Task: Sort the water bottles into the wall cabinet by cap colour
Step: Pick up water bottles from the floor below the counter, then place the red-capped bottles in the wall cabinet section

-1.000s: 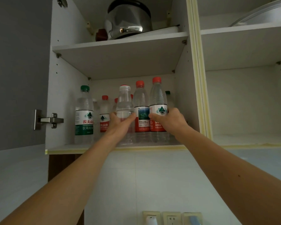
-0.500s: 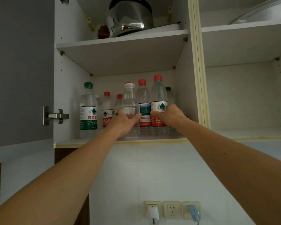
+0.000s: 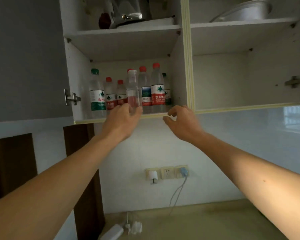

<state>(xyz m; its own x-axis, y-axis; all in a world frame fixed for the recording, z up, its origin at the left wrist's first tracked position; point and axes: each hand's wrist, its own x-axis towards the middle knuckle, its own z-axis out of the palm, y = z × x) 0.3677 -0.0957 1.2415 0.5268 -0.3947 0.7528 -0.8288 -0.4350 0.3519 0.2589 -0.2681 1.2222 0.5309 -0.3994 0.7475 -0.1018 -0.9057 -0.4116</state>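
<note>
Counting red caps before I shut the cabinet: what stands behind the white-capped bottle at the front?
Behind the white-capped bottle a red cap peeks out, so one more bottle stands there. Its body and label are covered.

Lower left shelf of wall cabinet (image 3: 93,120), cream-edged, carrying a row of water bottles: green-capped bottle (image 3: 97,94) far left, two short red-capped bottles (image 3: 110,94) beside it, clear label-less bottle (image 3: 133,90) with pale cap at front centre, blue-labelled red-capped bottle (image 3: 145,89) next, tall red-capped bottle (image 3: 157,87) to its right, dark-capped bottle (image 3: 167,90) half hidden at the back right. Upper left shelf (image 3: 128,31) bearing a steel pot (image 3: 128,11) and a dark red object (image 3: 104,21). Upper right shelf (image 3: 241,25) bearing a metal basin (image 3: 244,12). Below, countertop (image 3: 197,222) holding a white power strip (image 3: 112,232) and a white plug (image 3: 135,227).
</note>
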